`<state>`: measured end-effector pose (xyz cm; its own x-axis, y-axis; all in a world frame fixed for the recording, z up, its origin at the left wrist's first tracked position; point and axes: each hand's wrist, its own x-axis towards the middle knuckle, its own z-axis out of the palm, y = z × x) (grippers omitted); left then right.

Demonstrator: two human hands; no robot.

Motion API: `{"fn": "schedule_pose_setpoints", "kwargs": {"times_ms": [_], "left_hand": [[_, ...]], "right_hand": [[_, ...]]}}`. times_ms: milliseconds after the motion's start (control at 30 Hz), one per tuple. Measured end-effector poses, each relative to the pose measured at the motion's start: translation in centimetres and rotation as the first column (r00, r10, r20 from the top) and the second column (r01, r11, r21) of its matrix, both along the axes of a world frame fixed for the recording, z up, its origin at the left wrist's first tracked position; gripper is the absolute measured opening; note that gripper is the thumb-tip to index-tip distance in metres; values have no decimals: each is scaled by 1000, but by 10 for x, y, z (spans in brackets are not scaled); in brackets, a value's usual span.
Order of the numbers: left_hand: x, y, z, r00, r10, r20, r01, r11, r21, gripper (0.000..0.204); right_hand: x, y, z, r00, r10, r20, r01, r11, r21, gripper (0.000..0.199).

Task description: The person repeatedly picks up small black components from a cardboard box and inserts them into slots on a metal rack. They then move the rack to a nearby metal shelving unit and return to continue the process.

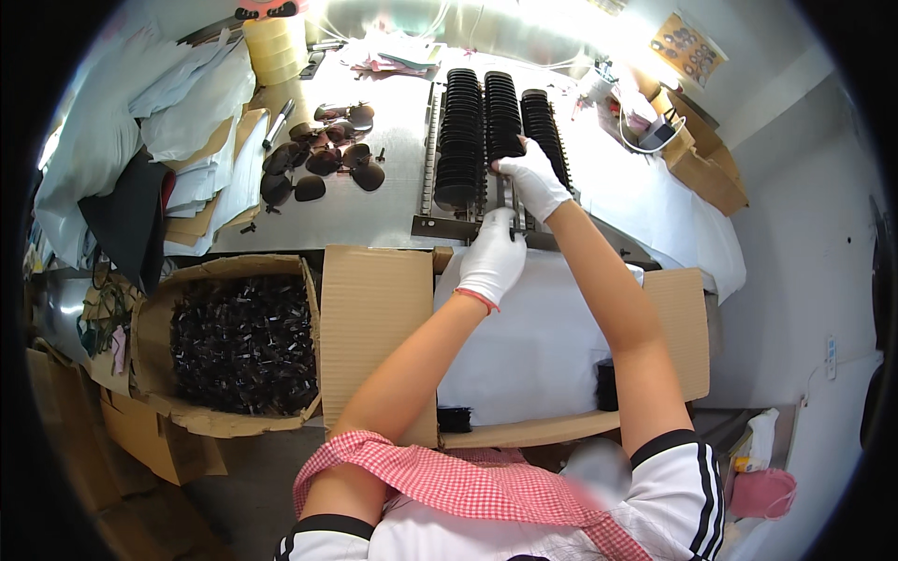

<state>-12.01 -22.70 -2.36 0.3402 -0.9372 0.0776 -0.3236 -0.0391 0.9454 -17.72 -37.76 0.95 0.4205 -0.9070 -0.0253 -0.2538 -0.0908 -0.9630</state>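
A metal rack holds three rows of dark sunglass lenses standing on edge. My right hand, in a white glove, reaches to the near end of the middle row. Its thumb and forefinger close around the edge of a dark lens there. Lower down, my left hand, gloved too, is at the rack's front rail with its fingers curled. What those fingers hold, if anything, is hidden. The right-hand row stands beside my right hand.
Loose tinted clip-on lenses lie on the metal table, with a marker pen nearby. Papers and bags pile up at left. A carton of small black parts and a paper-lined carton stand in front; another box sits right.
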Motion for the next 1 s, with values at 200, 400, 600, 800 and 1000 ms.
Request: {"fn": "schedule_pose_setpoints", "kwargs": {"times_ms": [200,400,600,800,1000], "left_hand": [[12,1,0,968,-196,154,175,975,140,31],[15,1,1,967,-222,128,205,969,135,33],[17,-1,-7,976,-206,74,198,975,103,34],[11,8,23,411,-93,-907,30,996,-88,43],[6,7,42,74,-66,-995,-77,994,-72,25]], "right_hand": [[3,-4,-5,991,103,-89,-105,994,-14,70],[15,22,-22,975,-72,-209,-71,792,-606,63],[30,9,-18,949,-135,-283,-252,212,-944,47],[-11,65,24,983,-125,-131,17,782,-623,46],[-54,88,60,888,376,-264,-448,839,-310,52]]}}
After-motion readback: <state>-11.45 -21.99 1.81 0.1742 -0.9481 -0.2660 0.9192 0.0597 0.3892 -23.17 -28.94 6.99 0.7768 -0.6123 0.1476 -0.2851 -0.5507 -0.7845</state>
